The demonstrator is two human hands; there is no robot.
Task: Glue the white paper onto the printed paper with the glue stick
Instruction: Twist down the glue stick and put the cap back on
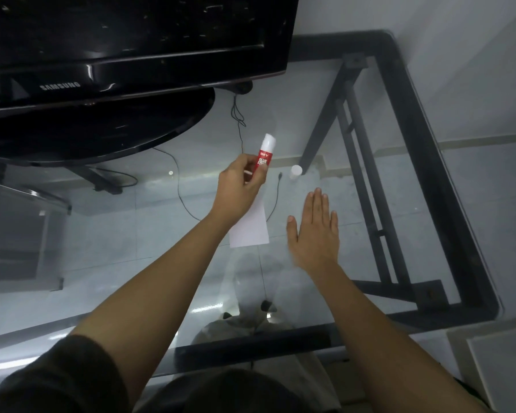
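Note:
My left hand [240,181] holds a red and white glue stick [265,152] tilted up and away, above the glass table. The same hand also pinches a white paper [251,228] that hangs down from its fingers. A small white cap [296,172] stands on the glass just right of the glue stick. My right hand [315,231] is flat with fingers together, palm down over the glass to the right of the paper. It seems to rest on a faint, pale sheet that I cannot make out clearly.
A black monitor [125,49] on a round black base [108,126] fills the far left. Thin black cables [179,186] trail over the glass table [429,222], whose dark metal frame runs along the right and near edges.

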